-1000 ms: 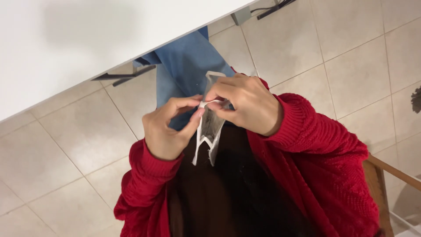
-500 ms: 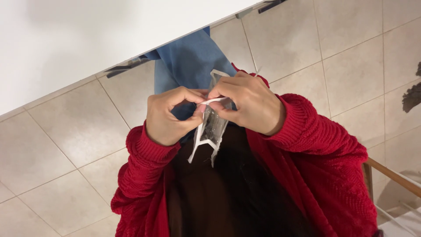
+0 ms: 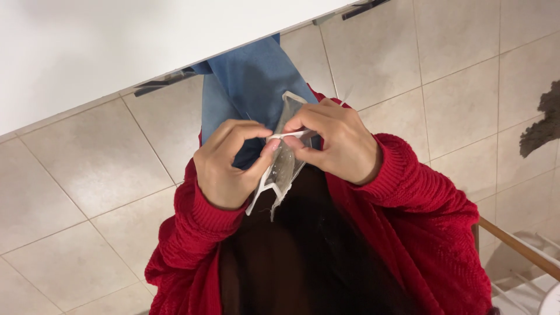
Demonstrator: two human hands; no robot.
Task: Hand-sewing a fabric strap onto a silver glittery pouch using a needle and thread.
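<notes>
A small clear plastic pouch (image 3: 286, 164) with a white sealed edge hangs in front of my chest. My left hand (image 3: 224, 166) pinches its white top strip between thumb and fingers. My right hand (image 3: 335, 140) grips the same strip from the other side, fingers curled over the pouch's upper edge. Both wrists come out of red knit sleeves (image 3: 408, 186). Below the hands lie my blue jeans (image 3: 248, 81) and a dark top (image 3: 291, 256). What the pouch contains cannot be made out.
A white tabletop (image 3: 116, 41) fills the upper left, with dark metal brackets under its edge. Beige floor tiles (image 3: 87, 175) surround me. A wooden chair rail (image 3: 513, 245) shows at the lower right, and a dark shape (image 3: 542, 122) lies at the right edge.
My hands have kept hold of the pouch's top strip. The left fingers have shifted closer along the strip, and the view has drifted slightly.
</notes>
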